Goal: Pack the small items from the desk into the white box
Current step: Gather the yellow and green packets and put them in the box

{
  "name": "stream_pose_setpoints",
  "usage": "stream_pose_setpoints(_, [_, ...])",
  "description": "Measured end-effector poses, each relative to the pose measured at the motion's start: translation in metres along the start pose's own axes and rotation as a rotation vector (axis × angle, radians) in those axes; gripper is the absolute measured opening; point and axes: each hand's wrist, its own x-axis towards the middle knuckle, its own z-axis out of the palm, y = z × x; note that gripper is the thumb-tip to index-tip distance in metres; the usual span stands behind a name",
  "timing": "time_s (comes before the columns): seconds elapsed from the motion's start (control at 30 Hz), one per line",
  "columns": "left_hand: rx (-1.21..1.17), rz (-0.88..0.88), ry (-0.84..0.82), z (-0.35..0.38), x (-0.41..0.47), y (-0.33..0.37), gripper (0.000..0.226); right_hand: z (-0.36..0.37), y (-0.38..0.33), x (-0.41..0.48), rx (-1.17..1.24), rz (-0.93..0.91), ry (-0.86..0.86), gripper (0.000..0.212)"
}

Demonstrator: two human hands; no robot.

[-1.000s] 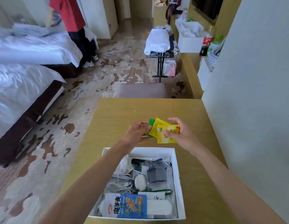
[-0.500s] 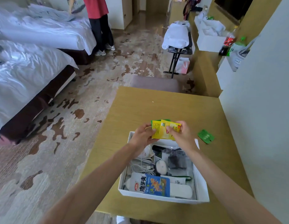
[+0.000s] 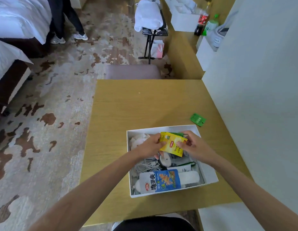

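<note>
Lipton tea sachets (image 3: 172, 145), grasped between left hand (image 3: 150, 145) and right hand (image 3: 194, 146), now hover lower, directly over the white box (image 3: 210, 176) on the desk (image 3: 145, 105).

Both hands hold a small stack of tea sachets (image 3: 172, 144) over the far half of the white box (image 3: 210, 176): the left hand (image 3: 151, 145) pinches its left edge, the right hand (image 3: 193, 145) its right edge. The top sachet is yellow, with a green one showing behind it. Inside the box lie a white snack pouch with a blue label (image 3: 168, 181), coiled white cables (image 3: 147, 165) and a round white object (image 3: 165, 159). A lone green sachet (image 3: 198, 119) lies on the bench (image 3: 136, 110), just beyond the box's far right corner, near the wall.
</note>
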Motion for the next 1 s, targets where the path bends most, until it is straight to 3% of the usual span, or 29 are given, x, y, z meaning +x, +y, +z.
stream_pose_setpoints(0.1, [0.012,0.023,-0.045,0.01,0.004,0.001,0.009,-0.008,0.003,-0.006,-0.094,0.003,-0.019,0.048])
stream_pose_setpoints(0.37, [0.025,-0.146,-0.146,0.047,0.009,0.013,0.015,-0.028,0.008,-0.011,-0.404,-0.02,-0.21,0.034])
stream_pose_setpoints(0.6, [0.072,0.01,-0.171,0.067,0.01,0.022,0.011,-0.041,0.008,0.006,-0.526,-0.031,-0.39,0.026])
stream_pose_setpoints(0.7, [0.402,0.161,-0.231,0.058,0.014,0.011,0.02,-0.052,0.015,0.01,-0.543,-0.018,-0.34,0.029])
stream_pose_setpoints(0.8, [0.812,0.081,-0.213,0.049,0.009,-0.007,0.032,-0.059,0.02,0.01,-0.606,-0.036,-0.314,0.031])
stream_pose_setpoints(1.0, [0.972,0.034,-0.406,0.047,0.006,-0.033,0.047,-0.044,0.016,0.009,-0.888,-0.177,-0.313,0.028])
